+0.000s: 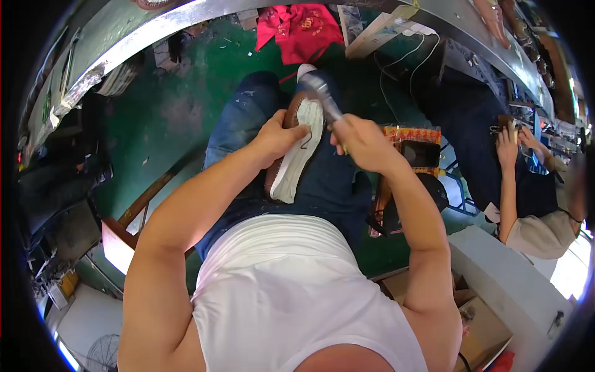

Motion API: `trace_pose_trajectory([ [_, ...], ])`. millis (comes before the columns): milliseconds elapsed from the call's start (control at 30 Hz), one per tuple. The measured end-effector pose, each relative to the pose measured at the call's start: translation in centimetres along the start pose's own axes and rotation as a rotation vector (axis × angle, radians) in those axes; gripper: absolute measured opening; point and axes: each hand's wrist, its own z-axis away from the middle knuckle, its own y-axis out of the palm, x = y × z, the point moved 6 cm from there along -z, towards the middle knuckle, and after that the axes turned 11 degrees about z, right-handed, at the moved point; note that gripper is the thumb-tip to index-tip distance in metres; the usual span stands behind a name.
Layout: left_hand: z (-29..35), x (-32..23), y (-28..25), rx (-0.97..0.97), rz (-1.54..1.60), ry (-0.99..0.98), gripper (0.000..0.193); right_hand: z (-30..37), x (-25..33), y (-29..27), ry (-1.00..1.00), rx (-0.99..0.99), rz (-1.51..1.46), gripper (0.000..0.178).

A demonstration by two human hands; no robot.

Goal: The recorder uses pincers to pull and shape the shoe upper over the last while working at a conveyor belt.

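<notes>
A brown shoe [291, 167] lies sole up across my lap, its pale underside facing me and a dark mark drawn near the middle. My left hand [277, 137] is closed round the shoe's left side, with the thumb pressed on the pale sole. My right hand [364, 144] grips the handle of a hammer [325, 99]. The hammer's metal head is smeared by motion over the toe end of the shoe; whether it touches the shoe I cannot tell.
A metal-edged bench [155, 28] curves across the far side. A red shirt [302, 31] hangs beneath it. On my right are a dark phone [420, 153] on a patterned surface, an open cardboard box [486, 328], and a co-worker's hands [508, 146] at work.
</notes>
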Motion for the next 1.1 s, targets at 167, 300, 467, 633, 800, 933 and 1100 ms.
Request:
trace_pose_trajectory([
  [167, 0.7, -0.2, -0.6, 0.053, -0.014, -0.131, 0.055, 0.9, 1.6, -0.5, 0.212, 0.208, 0.399, 0.037],
  [300, 1.5, -2.0, -0.9, 0.165, 0.024, -0.286, 0.055, 5.0, 0.2, 0.5, 0.135, 0.341, 0.388, 0.029],
  [467, 1.5, -2.6, -0.6, 0.165, 0.018, -0.310, 0.049, 6.6, 0.8, 4.3, -0.347, 0.129, 0.724, 0.047],
  [633, 1.5, -2.5, -1.2, 0.168, 0.057, -0.278, 0.052, 5.9, 3.4, 6.0, -0.116, 0.066, 0.941, 0.036],
  [800, 1.4, -2.8, -1.1, 0.161, 0.090, -0.208, 0.054, 5.7, -0.7, 7.1, -0.124, -0.067, 0.709, 0.030],
  [933, 1.6, -1.8, -0.3, 0.209, 0.029, -0.060, 0.053, 9.6, -0.7, 6.7, -0.052, -0.073, 0.651, 0.033],
  [1100, 2.4, -0.6, -0.5, 0.134, -0.063, -0.101, 0.067, 8.2, -2.5, 6.0, 0.228, 0.181, 0.471, 0.031],
])
